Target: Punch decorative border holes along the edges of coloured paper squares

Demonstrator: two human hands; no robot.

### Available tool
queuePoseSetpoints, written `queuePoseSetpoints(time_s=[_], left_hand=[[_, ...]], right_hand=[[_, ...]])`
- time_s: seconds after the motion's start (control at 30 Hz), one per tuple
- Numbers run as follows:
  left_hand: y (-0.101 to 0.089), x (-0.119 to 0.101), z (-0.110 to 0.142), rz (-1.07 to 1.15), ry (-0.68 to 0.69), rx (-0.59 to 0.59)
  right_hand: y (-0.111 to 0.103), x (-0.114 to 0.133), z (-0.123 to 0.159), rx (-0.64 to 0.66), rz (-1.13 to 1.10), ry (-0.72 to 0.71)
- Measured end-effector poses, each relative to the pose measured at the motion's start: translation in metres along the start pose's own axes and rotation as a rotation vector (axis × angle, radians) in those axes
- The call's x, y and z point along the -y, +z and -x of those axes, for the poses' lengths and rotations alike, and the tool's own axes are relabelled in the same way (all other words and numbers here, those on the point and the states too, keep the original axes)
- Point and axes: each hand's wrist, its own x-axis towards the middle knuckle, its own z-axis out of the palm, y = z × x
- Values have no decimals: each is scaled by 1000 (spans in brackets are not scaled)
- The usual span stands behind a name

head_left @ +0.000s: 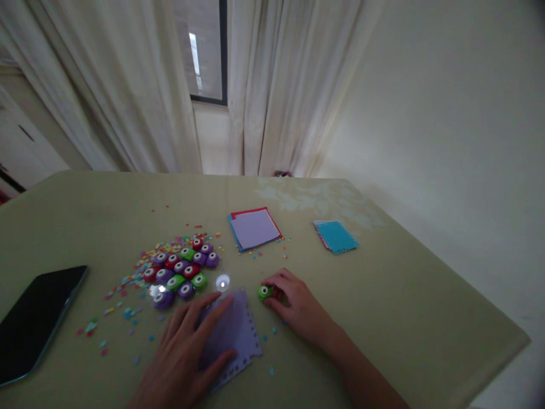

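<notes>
The left hand (pixel 183 342) rested on a purple sheet (pixel 240 326) while the right hand (pixel 297 304) pinched a green punch (pixel 264 293).
The sheet's right edge was perforated. Beyond the left hand, red, green and purple punches (pixel 181 267) clustered beside scattered confetti (pixel 140 264). A dark tablet (pixel 38 324) lay at the left edge, a purple-topped stack of cards (pixel 255 229) beyond the hands and a blue-topped stack (pixel 338 237) farther right, all on a pale green tablecloth (pixel 404 312).

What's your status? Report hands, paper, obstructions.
Left hand spread on purple paper, holes along its right edge. Right hand holds green punch, apart from paper. Loose confetti nearby.
</notes>
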Motion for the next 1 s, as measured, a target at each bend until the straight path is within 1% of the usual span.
queuePoseSetpoints(time_s=[0.2,0.33,0.47,0.6,0.73,0.83,1.0], left_hand=[[-2,-1,0,33,13,32],[-3,-1,0,25,20,68],[-5,0,0,13,52,86],[-6,-1,0,15,61,79],[-5,-2,0,40,39,80],[-5,-3,0,111,1,85],[-10,-6,-6,386,-122,145]], right_hand=[[11,2,0,-50,-66,101],[16,0,0,-39,-138,109],[18,-2,1,-63,-184,110],[19,-2,0,-70,-191,131],[18,-2,-1,-56,-176,114],[18,-3,0,-42,-160,92],[18,-1,1,-26,-126,37]])
